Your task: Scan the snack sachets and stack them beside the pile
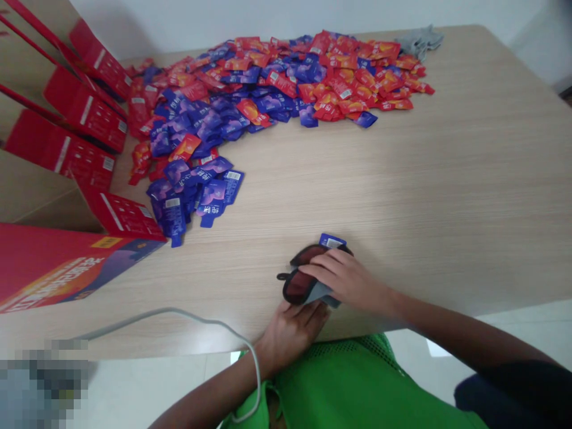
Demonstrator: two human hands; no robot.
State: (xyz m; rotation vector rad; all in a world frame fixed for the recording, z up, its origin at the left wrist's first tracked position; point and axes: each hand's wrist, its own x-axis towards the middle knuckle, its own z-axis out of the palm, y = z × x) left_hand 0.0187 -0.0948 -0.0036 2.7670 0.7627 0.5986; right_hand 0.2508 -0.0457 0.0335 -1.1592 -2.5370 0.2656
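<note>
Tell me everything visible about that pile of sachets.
The pile of sachets mixes shiny red-orange and blue-purple ones, plastic-looking, some showing white barcodes, lettering or narrow tabs. They overlap at all angles, forming a long curved band on the pale table, from beside red carton flaps, along the far edge, to a crumpled grey cloth.

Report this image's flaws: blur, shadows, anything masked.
Head view: fine print on the packets is too soft to read; head view: the lower-left corner is pixelated; head view: a faint shadow dims the wall at upper left.
</note>
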